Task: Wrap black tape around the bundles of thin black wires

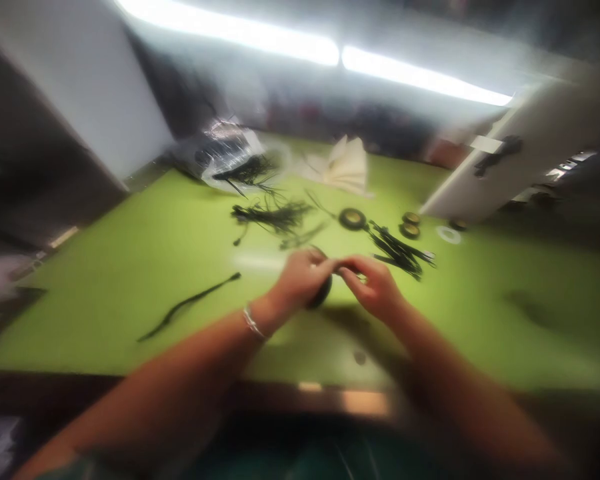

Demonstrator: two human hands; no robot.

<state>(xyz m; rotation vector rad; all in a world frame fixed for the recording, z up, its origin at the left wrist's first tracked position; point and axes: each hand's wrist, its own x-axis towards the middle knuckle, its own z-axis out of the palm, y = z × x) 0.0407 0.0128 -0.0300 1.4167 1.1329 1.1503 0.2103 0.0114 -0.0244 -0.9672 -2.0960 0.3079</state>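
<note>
In the head view my left hand [300, 275], with a bracelet at the wrist, is closed around a roll of black tape [322, 293] above the green table. My right hand [375, 285] is pinched closed, its fingertips meeting those of my left hand. Something small and dark shows between the fingertips, too blurred to name. A single black cable [190, 301] lies on the table to the left. Just beyond my hands lie a loose bunch of thin black cables [275, 217] and, to the right, a bundle of folded black cables [399, 250].
The green table [105, 287] carries another black tape roll [353, 219], small rolls [410, 227] and a white ring [449, 234]. Farther back are a clear plastic bag [225, 153] with cables and a cream paper piece [349, 165]. Panels [485, 160] stand at both sides.
</note>
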